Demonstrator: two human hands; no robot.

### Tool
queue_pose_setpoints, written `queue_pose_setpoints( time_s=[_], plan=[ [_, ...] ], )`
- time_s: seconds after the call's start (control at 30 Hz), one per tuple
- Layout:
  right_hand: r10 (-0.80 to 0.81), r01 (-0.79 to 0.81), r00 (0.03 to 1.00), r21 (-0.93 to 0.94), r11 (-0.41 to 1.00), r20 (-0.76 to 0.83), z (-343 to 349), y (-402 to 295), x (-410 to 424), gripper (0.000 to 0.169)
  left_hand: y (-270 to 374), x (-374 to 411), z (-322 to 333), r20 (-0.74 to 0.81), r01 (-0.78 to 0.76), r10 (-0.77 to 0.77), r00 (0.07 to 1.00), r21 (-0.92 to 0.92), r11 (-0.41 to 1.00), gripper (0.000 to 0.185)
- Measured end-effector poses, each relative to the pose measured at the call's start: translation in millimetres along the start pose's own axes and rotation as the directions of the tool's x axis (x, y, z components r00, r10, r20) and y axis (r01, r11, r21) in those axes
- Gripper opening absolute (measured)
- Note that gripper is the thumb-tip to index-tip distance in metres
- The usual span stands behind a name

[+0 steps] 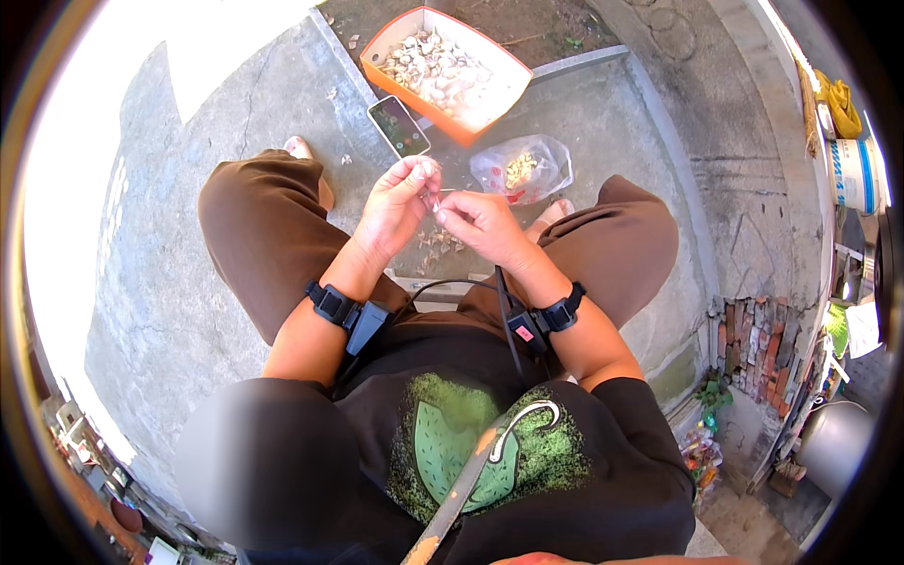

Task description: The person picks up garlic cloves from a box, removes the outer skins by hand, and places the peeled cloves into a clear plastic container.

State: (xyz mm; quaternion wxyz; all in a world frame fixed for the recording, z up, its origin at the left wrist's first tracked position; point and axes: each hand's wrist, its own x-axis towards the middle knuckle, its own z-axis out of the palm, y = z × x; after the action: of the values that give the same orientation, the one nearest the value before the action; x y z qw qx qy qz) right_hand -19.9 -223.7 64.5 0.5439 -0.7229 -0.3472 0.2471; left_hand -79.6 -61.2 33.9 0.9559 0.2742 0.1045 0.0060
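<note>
My left hand (402, 194) and my right hand (480, 219) meet between my knees, fingertips close together on a small pale piece, apparently a garlic clove (436, 206). Which fingers bear it is hard to tell. Beyond them, an orange cardboard box (404, 92) with a white inside holds many small garlic bulbs (438, 70). A clear plastic bag (554, 166) lies open to the right of the box's near corner, with peeled cloves (521, 169) in it. Bits of dry skin (439, 244) are scattered on the ground below my hands.
A smartphone (399, 127) lies against the box's left side. Black cables (452, 281) run between the devices strapped to my wrists. A raised concrete edge (671, 141) runs along the right, with broken brickwork (756, 346) beyond it. A white bucket (854, 176) stands far right.
</note>
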Motion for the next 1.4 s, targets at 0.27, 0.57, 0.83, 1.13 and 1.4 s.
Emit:
queue_pose_setpoints(
  time_s=[0.27,0.57,0.83,1.13,1.4],
  plan=[
    [0.021,-0.007,0.990,0.101,0.995,-0.141,-2.0,1.2,3.0,0.009,-2.3,-4.4,0.4,-0.063,0.006,-0.002,0.998,0.059,0.998,0.008],
    [0.204,-0.147,0.973,0.388,0.910,-0.110,-11.2,-10.9,6.2,0.011,-7.1,-6.1,1.3,0.010,0.009,-0.011,1.000,0.195,0.981,0.008],
    [0.241,-0.193,0.968,0.406,0.893,-0.070,-14.0,-0.9,3.4,0.009,-9.5,-7.0,2.3,0.017,0.005,-0.009,1.000,0.212,0.977,0.008],
    [0.246,-0.186,0.966,0.441,0.878,-0.082,-13.3,0.8,3.5,0.014,-8.3,-6.6,5.4,0.020,-0.018,0.013,1.000,0.222,0.975,0.007],
    [0.209,-0.150,0.972,0.403,0.903,-0.104,-11.9,7.0,3.7,0.012,-11.3,-5.3,2.1,0.019,-0.028,0.024,1.000,0.280,0.960,0.006]
  ],
)
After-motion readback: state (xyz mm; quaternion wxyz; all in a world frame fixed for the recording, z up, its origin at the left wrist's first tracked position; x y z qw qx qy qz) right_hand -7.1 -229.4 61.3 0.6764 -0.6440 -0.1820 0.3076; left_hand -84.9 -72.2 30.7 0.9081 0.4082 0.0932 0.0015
